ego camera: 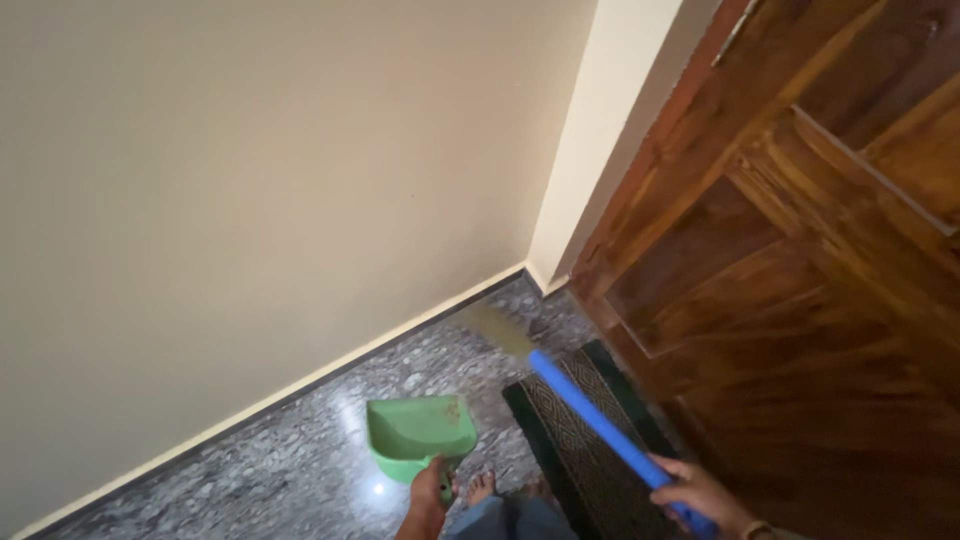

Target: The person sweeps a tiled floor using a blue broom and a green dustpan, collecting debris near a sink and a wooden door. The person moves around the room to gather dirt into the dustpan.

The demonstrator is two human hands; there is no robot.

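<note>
We stand in a corner where a cream wall [250, 200] meets a wooden door [800, 280], looking down at a speckled grey stone floor [300, 460]. Our right hand [700, 495] is wrapped around the lower end of a blue broom handle [600, 425], which slants up and away from us toward the corner; its pale bristle head [495, 328] is blurred, sitting low near the dark skirting line. Our left hand [428, 495] is closed on the short handle of a green dustpan [420, 430], whose open tray rests on the floor just ahead of our bare foot [481, 487].

To sweep well here, we judge it best to keep the dustpan's front lip pressed flat against the stone so no gap is left under it, and to draw the bristles in short, light strokes out of the corner toward the pan rather than flicking them. A firm hold low on the handle gives control of the head.

The dustpan lies directly in front of the left hand and left of the broom handle, near but not touching it. A dark patterned doormat [575, 440] lies under the handle, just right of the pan, against the door. The bristle head is well beyond both hands, between pan and corner.
</note>
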